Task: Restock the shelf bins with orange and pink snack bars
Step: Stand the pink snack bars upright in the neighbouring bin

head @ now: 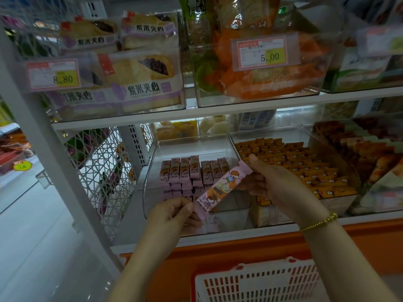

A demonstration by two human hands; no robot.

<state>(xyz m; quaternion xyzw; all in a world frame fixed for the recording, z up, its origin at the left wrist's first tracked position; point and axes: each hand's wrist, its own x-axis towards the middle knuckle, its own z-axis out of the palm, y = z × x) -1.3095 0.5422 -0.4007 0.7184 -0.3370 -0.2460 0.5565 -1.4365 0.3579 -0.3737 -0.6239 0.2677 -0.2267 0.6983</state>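
A pink snack bar (pixel 222 188) with a cartoon print is held slanted in front of the lower shelf. My left hand (pixel 174 212) pinches its lower end and my right hand (pixel 272 182) pinches its upper end. Behind it stands a clear bin (pixel 192 144) with several pink bars (pixel 192 168) upright in rows at its back. The clear bin to the right (pixel 335 205) is packed with orange snack bars (pixel 305 168).
A red and white shopping basket (pixel 257 282) sits below my hands, in front of the orange shelf base (pixel 239 249). The upper shelf holds bins of bread packs (pixel 135 83) and orange bags (pixel 268 77). A white lattice side panel (pixel 104 171) borders the shelf at left.
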